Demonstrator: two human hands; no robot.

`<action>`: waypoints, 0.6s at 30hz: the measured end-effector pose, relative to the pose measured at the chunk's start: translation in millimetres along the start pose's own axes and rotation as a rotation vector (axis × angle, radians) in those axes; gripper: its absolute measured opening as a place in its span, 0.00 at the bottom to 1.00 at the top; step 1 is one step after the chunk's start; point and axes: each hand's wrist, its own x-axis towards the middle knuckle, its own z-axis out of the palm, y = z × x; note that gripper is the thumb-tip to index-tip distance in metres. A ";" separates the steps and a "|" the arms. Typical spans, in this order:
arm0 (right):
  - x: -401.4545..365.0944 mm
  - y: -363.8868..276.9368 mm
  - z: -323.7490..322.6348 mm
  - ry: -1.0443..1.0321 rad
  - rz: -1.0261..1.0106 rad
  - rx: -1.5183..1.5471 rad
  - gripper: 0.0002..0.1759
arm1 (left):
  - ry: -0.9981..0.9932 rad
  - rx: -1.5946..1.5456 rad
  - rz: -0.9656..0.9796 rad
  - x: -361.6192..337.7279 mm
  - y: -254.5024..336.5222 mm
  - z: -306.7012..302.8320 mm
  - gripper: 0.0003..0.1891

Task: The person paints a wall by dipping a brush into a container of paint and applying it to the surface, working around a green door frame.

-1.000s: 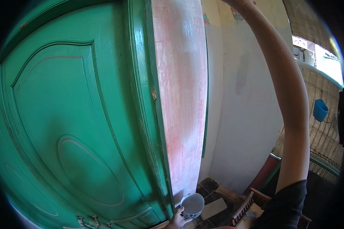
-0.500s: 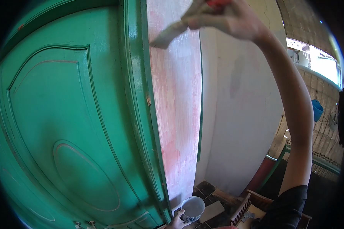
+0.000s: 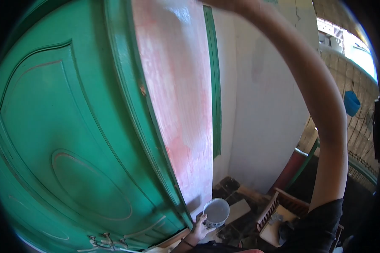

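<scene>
My left hand (image 3: 199, 230) is closed on the rim and side of a bowl (image 3: 215, 224) holding a pale grey liquid, low in the view beside the foot of the wall strip. High above, my right arm is stretched up across the view. Only the wrist side of my right hand (image 3: 228, 4) shows at the top edge; its fingers and anything in them are cut off. Nearest to it is a narrow wall strip (image 3: 179, 92), pinkish red with streaky white over it and a wet shine near the top.
A green panelled door (image 3: 42, 118) with a green frame (image 3: 128, 90) fills the left. Right of the strip come a green trim board (image 3: 214, 84) and a pale wall (image 3: 266, 114). A wooden chair (image 3: 278, 230) stands at lower right; a blue bucket (image 3: 351, 103) hangs beyond.
My right hand, earlier gripping a flat brush against the upper strip, has risen mostly out of the frame. The view has shifted, and more of my left hand with the bowl shows.
</scene>
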 end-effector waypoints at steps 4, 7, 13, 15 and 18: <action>-137.7 -125.4 -7.4 -0.198 0.046 0.342 0.27 | 0.000 -0.034 0.021 9.6 -16.0 -1.3 0.36; -241.1 -261.3 -19.7 -0.204 0.192 0.600 0.15 | -0.061 -0.022 0.064 10.7 -18.3 12.1 0.38; -344.6 -434.5 -93.2 -0.243 1.036 0.882 0.15 | -0.078 -0.012 0.003 36.0 -52.1 -3.6 0.40; -360.0 -462.5 -127.7 -0.061 1.473 0.683 0.11 | -0.136 -0.026 -0.021 34.3 -54.9 16.0 0.42; -383.9 -505.8 -167.7 0.537 2.274 0.414 0.05 | -0.066 -0.016 -0.139 67.8 -71.1 -4.7 0.43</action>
